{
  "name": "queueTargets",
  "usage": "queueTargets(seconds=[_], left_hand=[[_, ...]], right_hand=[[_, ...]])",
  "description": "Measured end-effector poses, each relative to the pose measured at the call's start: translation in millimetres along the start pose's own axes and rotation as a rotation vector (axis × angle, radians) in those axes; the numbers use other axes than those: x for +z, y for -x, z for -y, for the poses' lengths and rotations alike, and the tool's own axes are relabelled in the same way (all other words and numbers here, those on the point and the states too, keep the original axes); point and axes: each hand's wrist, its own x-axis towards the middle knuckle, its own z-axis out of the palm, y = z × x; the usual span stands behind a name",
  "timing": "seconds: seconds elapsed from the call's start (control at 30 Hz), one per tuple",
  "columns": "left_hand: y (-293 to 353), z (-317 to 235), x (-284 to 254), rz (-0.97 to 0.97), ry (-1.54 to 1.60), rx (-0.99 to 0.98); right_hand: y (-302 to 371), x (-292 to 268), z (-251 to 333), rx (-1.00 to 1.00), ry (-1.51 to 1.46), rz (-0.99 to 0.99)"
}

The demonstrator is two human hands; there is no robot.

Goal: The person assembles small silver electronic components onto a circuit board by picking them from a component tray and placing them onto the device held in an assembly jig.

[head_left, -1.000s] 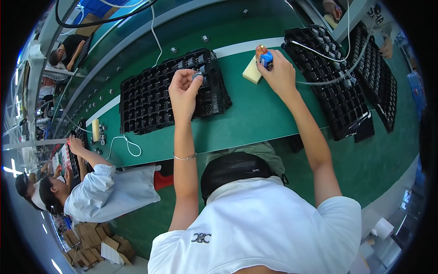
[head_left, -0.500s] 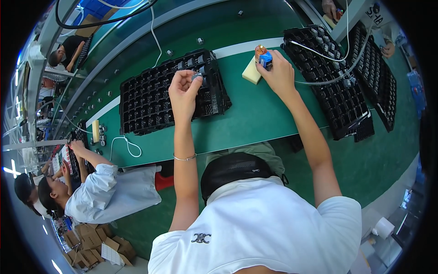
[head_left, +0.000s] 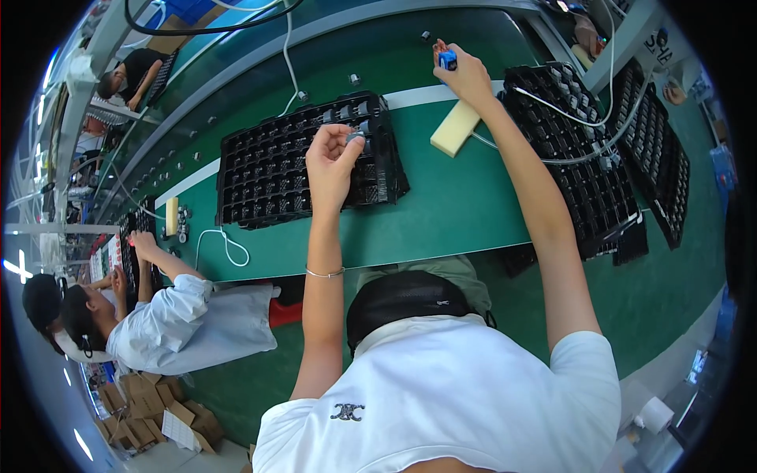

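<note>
My left hand (head_left: 330, 162) is closed, pinching a small round grey metal part (head_left: 356, 137) between thumb and fingertips. It hovers over the right side of a black compartment tray (head_left: 264, 169), where a few grey parts sit in the far right pockets. Held in my right hand (head_left: 469, 77) is a small object with a blue body and an orange-brown end (head_left: 447, 60); its exact kind is unclear. That hand is above the far green surface, past a pale yellow sponge block (head_left: 455, 128) on the green table.
Stacked black trays (head_left: 572, 150), partly filled with metal parts, stand at right with a white cable (head_left: 560, 113) across them. Several small metal parts (head_left: 355, 80) lie on the far green surface. A person (head_left: 169, 319) in pale clothing works at left. Cardboard boxes (head_left: 150, 410) lie behind that person.
My right hand has moved away from me with the blue and orange object, past the sponge. My left hand keeps the metal part over the tray. The whole view has shifted slightly.
</note>
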Motion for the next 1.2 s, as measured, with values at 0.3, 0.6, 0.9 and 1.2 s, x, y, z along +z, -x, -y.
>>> queueTargets(seconds=[0.3, 0.6, 0.9, 1.2], left_hand=[[-1.9, -14.0, 4.9, 0.004, 0.0, -0.014], [17.4, -40.7, 20.2, 0.087, 0.034, 0.116], [22.4, -38.8, 30.7, 0.217, 0.033, 0.128], [6.3, -30.1, 3.0, 0.102, -0.554, 0.168]], right_hand=[[-29.3, 23.1, -4.6, -0.053, 0.07, -0.044], [94.6, -65.9, 122.6, 0.128, -1.05, 0.347], [122.8, -66.0, 112.0, 0.284, -1.208, 0.466], [122.1, -81.1, 76.3, 0.336, -0.949, 0.531]])
